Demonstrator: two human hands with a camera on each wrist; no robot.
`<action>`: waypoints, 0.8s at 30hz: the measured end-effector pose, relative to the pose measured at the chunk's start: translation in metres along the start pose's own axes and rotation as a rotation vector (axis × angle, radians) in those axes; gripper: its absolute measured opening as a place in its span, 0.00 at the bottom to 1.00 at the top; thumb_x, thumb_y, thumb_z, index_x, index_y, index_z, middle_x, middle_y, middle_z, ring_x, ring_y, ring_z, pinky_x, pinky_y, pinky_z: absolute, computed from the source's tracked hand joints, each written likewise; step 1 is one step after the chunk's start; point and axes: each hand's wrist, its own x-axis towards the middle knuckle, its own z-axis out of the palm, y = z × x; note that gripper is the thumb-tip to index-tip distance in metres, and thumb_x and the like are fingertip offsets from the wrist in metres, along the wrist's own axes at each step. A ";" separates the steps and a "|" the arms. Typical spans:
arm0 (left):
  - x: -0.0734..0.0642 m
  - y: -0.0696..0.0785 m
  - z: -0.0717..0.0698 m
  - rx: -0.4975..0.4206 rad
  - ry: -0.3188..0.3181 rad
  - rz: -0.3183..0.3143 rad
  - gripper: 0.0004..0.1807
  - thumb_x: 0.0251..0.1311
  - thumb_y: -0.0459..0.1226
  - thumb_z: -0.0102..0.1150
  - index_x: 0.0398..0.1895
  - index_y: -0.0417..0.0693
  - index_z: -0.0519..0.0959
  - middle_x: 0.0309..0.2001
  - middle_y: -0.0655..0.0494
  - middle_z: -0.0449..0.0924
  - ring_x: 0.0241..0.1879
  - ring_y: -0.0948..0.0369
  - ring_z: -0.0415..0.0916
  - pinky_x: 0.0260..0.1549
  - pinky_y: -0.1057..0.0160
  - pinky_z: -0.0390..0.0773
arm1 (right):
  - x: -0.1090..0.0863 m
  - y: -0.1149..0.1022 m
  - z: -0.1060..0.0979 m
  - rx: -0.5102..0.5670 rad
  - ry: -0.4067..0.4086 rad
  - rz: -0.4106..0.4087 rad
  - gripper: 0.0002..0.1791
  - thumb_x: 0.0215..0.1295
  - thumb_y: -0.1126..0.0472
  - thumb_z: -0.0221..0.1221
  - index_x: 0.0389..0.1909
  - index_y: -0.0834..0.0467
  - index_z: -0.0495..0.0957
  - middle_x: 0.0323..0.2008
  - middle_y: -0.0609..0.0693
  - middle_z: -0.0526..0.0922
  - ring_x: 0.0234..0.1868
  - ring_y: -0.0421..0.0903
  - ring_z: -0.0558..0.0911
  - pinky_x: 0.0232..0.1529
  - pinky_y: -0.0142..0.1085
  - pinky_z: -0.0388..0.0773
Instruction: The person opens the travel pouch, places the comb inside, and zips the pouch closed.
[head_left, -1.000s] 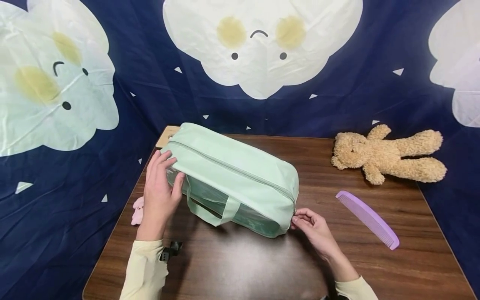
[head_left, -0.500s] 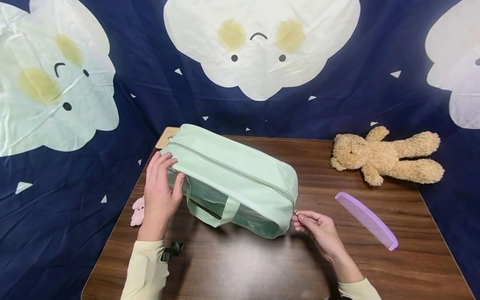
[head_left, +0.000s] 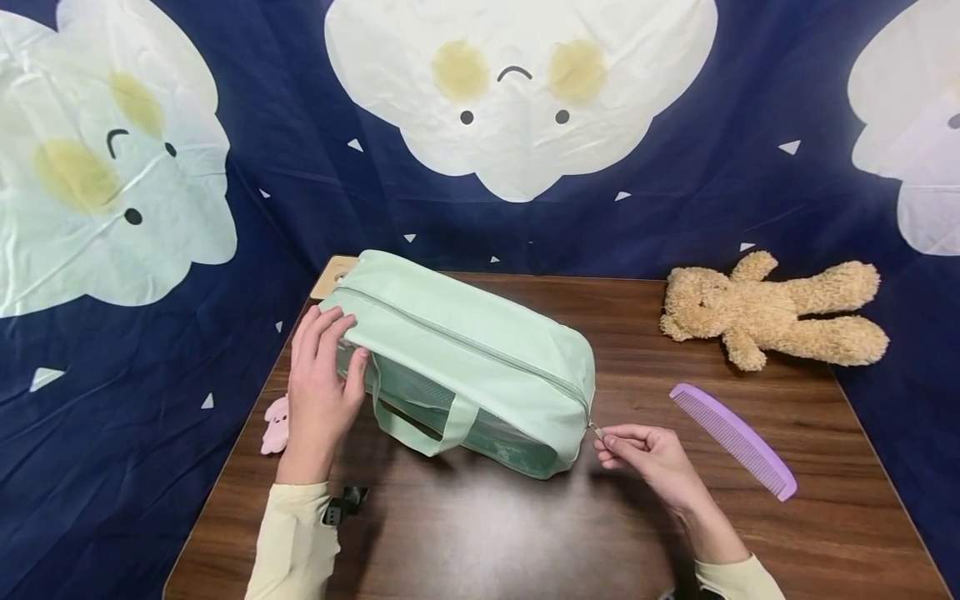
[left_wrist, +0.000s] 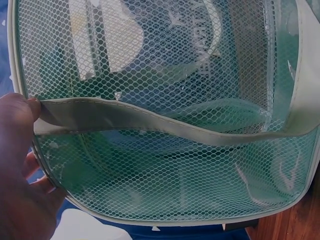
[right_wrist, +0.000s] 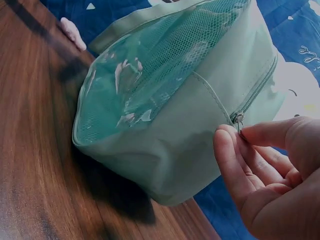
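A mint-green zippered bag (head_left: 480, 329) with mesh and clear plastic on its front side stands at an angle on the table. Its zipper runs shut along the top, with the slider at the right end. My left hand (head_left: 324, 379) holds the bag's left end, thumb in front and fingers over the edge; the left wrist view shows the thumb by the handle strap (left_wrist: 115, 115). At the other end, my right hand (head_left: 648, 458) pinches the metal zipper pull (right_wrist: 240, 122) between thumb and index finger. The bag's far side is hidden.
A tan teddy bear (head_left: 768, 312) lies at the back right of the table (head_left: 510, 542). In front of it lies a purple comb (head_left: 735, 442). A small pink figure (head_left: 276, 425) is beside my left wrist, and a light wooden piece (head_left: 330, 275) shows behind the bag.
My right hand has drawn slightly to the right, away from the bag's end, with the zipper pull stretched out between its fingers. The left hand and bag have stayed nearly still.
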 end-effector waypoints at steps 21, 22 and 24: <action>-0.001 -0.002 0.000 -0.004 0.007 -0.024 0.23 0.76 0.45 0.54 0.59 0.33 0.77 0.63 0.34 0.74 0.73 0.36 0.61 0.75 0.42 0.60 | -0.002 -0.024 0.001 0.098 -0.141 -0.068 0.19 0.71 0.78 0.51 0.43 0.56 0.86 0.36 0.48 0.90 0.38 0.39 0.89 0.41 0.31 0.87; -0.002 -0.002 0.000 -0.006 0.007 -0.025 0.24 0.76 0.46 0.54 0.59 0.33 0.77 0.63 0.34 0.75 0.73 0.36 0.61 0.74 0.42 0.60 | -0.002 -0.026 0.001 0.089 -0.146 -0.076 0.20 0.71 0.78 0.50 0.43 0.56 0.86 0.36 0.48 0.90 0.38 0.39 0.89 0.41 0.31 0.87; -0.002 -0.002 0.000 -0.008 0.005 -0.028 0.22 0.75 0.44 0.56 0.59 0.34 0.77 0.63 0.34 0.75 0.73 0.36 0.61 0.74 0.42 0.60 | -0.003 -0.030 0.002 0.082 -0.157 -0.090 0.20 0.71 0.78 0.50 0.44 0.55 0.87 0.36 0.48 0.90 0.38 0.39 0.89 0.41 0.31 0.87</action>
